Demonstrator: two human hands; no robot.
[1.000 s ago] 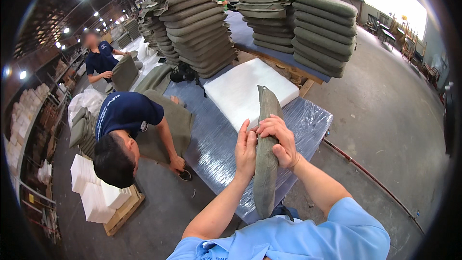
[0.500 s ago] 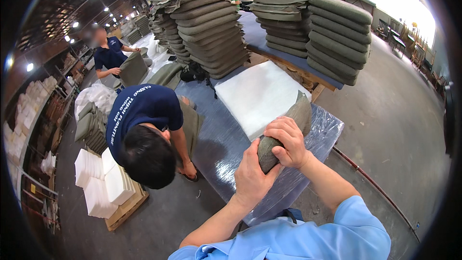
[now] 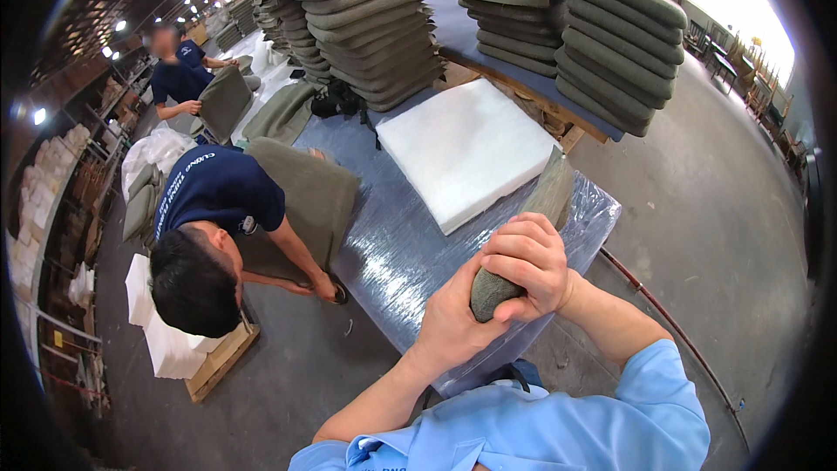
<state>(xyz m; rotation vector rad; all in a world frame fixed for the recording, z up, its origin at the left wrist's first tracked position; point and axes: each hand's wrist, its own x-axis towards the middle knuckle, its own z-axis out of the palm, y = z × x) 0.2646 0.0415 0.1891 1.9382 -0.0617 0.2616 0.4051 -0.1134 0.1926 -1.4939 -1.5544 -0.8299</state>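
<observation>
Both my hands grip a grey-green fabric-covered cushion [image 3: 491, 295] above the near end of the plastic-wrapped table [image 3: 384, 270]. Its rounded end faces me, and a loose fabric flap [image 3: 554, 187] runs out past my knuckles. My left hand [image 3: 455, 314] is closed round the left side. My right hand [image 3: 534, 262] wraps over the top and right, fingers curled. Much of the cushion is hidden behind my hands. Just beyond lies a thick white padding slab [image 3: 471, 153], flat on the table and apart from my hands.
Tall stacks of grey-green cushions [image 3: 370, 26] and more stacks [image 3: 619, 44] stand at the back. A co-worker [image 3: 214, 244] bends at the table's left side beside a grey-green cushion [image 3: 305, 196]. Another person [image 3: 187, 78] holds a cushion farther back. White pads [image 3: 170, 344] sit on a pallet.
The cushion in my hands has come slightly toward me, and its flap no longer overlaps the white slab. My hands have closed more tightly together. The near co-worker has shifted left.
</observation>
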